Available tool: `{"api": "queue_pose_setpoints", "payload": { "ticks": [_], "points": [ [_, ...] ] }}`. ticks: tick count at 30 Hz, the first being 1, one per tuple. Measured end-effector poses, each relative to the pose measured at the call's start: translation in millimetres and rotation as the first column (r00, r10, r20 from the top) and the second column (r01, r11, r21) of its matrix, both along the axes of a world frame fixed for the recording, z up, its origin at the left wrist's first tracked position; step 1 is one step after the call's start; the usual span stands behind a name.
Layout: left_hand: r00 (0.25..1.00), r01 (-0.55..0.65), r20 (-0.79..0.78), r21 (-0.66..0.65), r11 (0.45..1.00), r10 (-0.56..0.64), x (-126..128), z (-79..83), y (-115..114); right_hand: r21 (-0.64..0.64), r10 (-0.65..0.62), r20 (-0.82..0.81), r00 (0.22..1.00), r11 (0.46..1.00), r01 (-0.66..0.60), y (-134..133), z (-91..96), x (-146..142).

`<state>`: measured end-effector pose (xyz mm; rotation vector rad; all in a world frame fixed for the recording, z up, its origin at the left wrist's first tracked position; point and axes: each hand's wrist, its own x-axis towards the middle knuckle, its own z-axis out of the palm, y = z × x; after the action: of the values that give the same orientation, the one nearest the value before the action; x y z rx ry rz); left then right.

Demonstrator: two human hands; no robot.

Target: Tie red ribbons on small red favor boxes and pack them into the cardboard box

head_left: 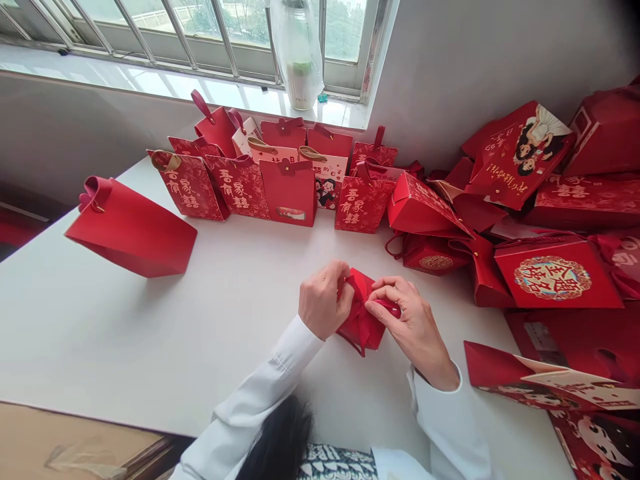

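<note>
A small red gift box [373,339] stands on the white table in front of me, with a red ribbon [361,308] across its top. My left hand [325,300] is closed at the box's left side, its thumb and fingers pinching the ribbon. Over the right side, my right hand [407,323] pinches another part of the ribbon between thumb and fingertips. A loop of it shows beside those fingers. Both hands partly cover the box, so the knot itself is hard to make out.
Several upright red gift bags [240,187] line the table's wall side. A larger plain red bag [145,233] leans at the left. Many red boxes [560,273] are piled at the right. A plastic-wrapped bottle [300,73] stands on the windowsill; cardboard [65,443] lies lower left.
</note>
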<state>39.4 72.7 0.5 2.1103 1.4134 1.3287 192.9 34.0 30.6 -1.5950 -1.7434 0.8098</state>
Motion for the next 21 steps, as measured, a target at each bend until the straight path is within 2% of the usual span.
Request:
{"api": "queue_pose_setpoints", "payload": {
  "ticks": [7,10,14,16,19,21],
  "points": [
    [0.946,0.154,-0.292,0.021,0.988,-0.141,-16.6,9.2,-5.2,0.024,-0.012,0.01,1.0,1.0,0.012,-0.9,-3.8,0.7],
    [0.953,0.135,-0.278,0.019,0.991,-0.124,-16.5,8.2,-4.0,0.018,-0.014,0.009,1.0,1.0,0.014,-1.2,-3.3,-0.2],
    [0.976,-0.053,-0.209,0.034,0.998,0.059,-12.0,-1.3,-2.4,0.001,-0.005,0.0,1.0,1.0,0.005,-1.9,-1.6,-1.6],
    [0.972,-0.1,-0.21,0.041,0.994,0.107,-10.2,-4.9,-3.0,0.003,-0.003,0.009,1.0,1.0,0.003,-2.1,-1.4,-2.1],
    [0.971,-0.095,-0.218,0.026,0.995,0.099,-10.7,-3.6,-5.2,0.01,-0.002,0.03,1.0,1.0,0.002,-2.5,-2.3,-1.9],
    [0.983,-0.016,-0.182,0.01,1.0,0.017,-13.6,0.6,-6.6,0.007,-0.007,0.029,1.0,1.0,0.006,-2.7,-3.3,-1.3]
  ]
}}
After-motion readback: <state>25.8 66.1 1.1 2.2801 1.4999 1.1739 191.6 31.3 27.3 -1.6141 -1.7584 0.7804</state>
